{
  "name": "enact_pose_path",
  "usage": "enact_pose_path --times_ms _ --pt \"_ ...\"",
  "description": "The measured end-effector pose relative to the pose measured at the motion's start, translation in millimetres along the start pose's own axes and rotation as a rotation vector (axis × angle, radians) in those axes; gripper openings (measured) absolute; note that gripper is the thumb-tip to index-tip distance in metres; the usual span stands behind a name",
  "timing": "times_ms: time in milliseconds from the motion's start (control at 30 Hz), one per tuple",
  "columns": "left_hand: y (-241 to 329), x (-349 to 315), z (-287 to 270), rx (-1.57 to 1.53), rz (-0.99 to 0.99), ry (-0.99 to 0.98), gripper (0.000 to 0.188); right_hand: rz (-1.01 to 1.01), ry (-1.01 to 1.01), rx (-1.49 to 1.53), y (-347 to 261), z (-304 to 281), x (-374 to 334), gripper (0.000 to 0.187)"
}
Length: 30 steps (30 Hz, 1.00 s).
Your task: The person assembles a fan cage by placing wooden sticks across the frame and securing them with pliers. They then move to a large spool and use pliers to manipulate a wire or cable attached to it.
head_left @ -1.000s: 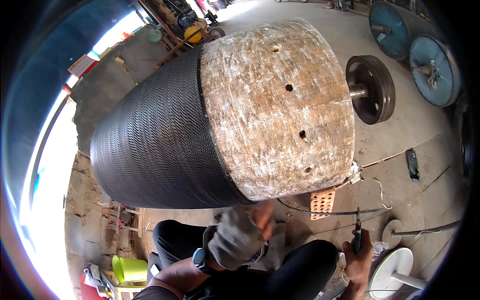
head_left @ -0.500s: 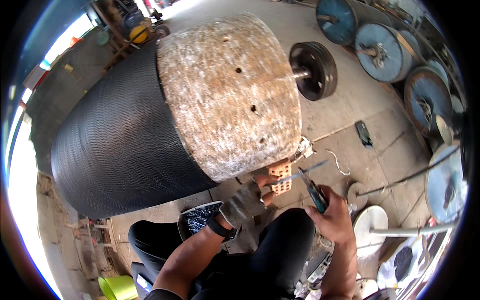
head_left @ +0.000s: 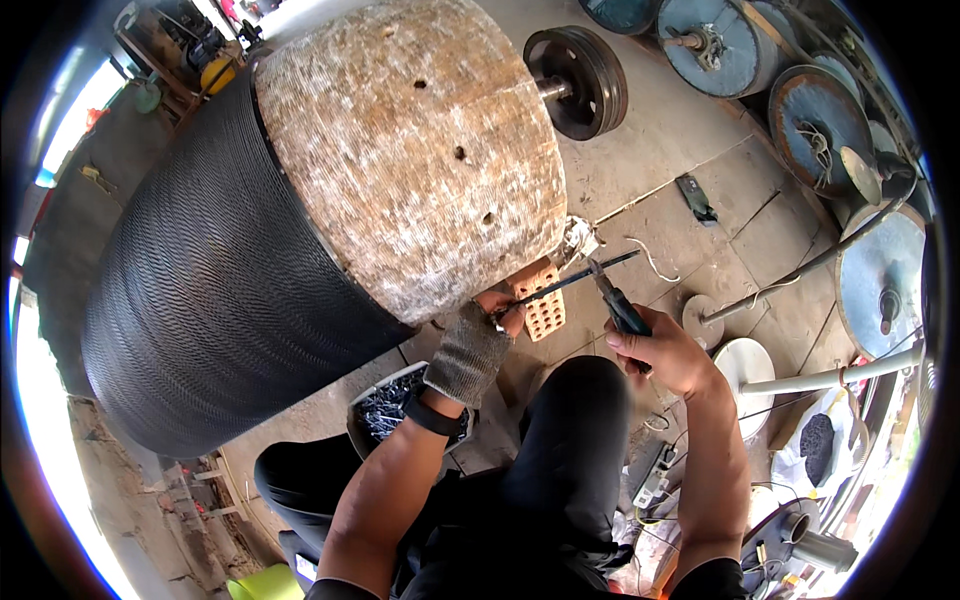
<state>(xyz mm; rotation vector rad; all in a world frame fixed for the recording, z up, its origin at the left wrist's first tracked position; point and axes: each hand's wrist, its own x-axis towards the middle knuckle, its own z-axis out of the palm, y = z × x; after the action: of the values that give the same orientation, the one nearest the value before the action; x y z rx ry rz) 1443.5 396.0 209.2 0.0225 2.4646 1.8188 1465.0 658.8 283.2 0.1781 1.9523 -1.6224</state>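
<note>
My left hand (head_left: 488, 330), in a grey fingerless knit glove, pinches one end of a thin dark strip (head_left: 560, 286) beside the underside of a large drum. The strip points away to the right. In my right hand (head_left: 665, 348) is a pair of pliers (head_left: 626, 314) with dark green handles, gripped in a closed fist. The pliers' jaws cross the strip; whether they bite on it, I cannot tell. The drum's near end is a rough, mottled brown-white cylinder (head_left: 410, 150) with a few holes, and ribbed black material (head_left: 220, 260) covers the rest.
A perforated orange brick (head_left: 545, 315) lies below the drum. Between my legs and the drum sits a container of nails (head_left: 390, 408). A grooved pulley (head_left: 580, 82) is on the drum's shaft. Blue-grey rollers (head_left: 820, 125) line the right. A dark phone-like object (head_left: 697, 200) lies on the floor.
The view has shifted, so the drum sits higher and further left. The pliers' jaws, formerly just off the strip, now overlap it. My left hand keeps its pinch.
</note>
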Motion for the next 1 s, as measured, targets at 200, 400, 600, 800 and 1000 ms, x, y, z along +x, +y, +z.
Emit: enact_pose_path --times_ms 200,400,600,800,1000 --pt "0 3 5 0.061 0.000 0.017 0.026 0.013 -0.034 0.099 5 1 -5 0.027" --pt "-1 4 7 0.041 -0.021 -0.002 0.026 0.041 0.000 0.102 7 2 -4 0.029" --pt "-1 5 5 0.119 -0.063 -0.065 0.027 0.025 0.029 0.077 12 4 -4 0.034" --pt "-2 6 4 0.121 -0.067 -0.075 0.027 -0.010 0.115 -0.027 13 9 -8 0.036" --pt "10 1 -1 0.134 -0.059 -0.068 0.027 -0.023 0.133 -0.048 12 13 -12 0.034"
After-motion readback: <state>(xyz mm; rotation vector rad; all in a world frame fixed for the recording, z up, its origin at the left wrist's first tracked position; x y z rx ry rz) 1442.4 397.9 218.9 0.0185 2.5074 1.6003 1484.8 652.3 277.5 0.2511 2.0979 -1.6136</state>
